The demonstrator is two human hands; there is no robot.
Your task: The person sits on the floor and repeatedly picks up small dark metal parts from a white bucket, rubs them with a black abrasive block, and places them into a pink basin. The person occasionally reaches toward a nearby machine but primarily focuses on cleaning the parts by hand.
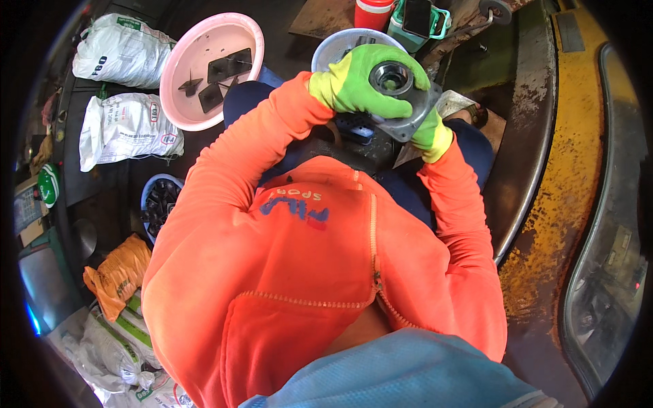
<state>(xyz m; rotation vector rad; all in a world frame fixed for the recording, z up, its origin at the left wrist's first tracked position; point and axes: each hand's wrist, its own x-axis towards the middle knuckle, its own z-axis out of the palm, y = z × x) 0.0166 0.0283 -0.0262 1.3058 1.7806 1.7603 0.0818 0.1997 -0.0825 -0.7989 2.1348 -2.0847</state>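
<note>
My left hand, in a green and yellow work glove, is closed around a dark grey part with a squarish flanged plate and a round black collar. The collar faces up, and its open hole shows between my thumb and fingers. My right hand, gloved alike, grips the plate from its lower right edge; most of its fingers are hidden behind the part. Below the plate, a small dark blue object is partly covered. Just beyond my hands stands a pale blue basin with dark pieces inside.
To the left, a pink basin holds several black square pieces. White sacks stand farther left. A blue basin of black parts sits near an orange bag. A red cup and teal basket stand ahead; rusty yellow machinery borders the right.
</note>
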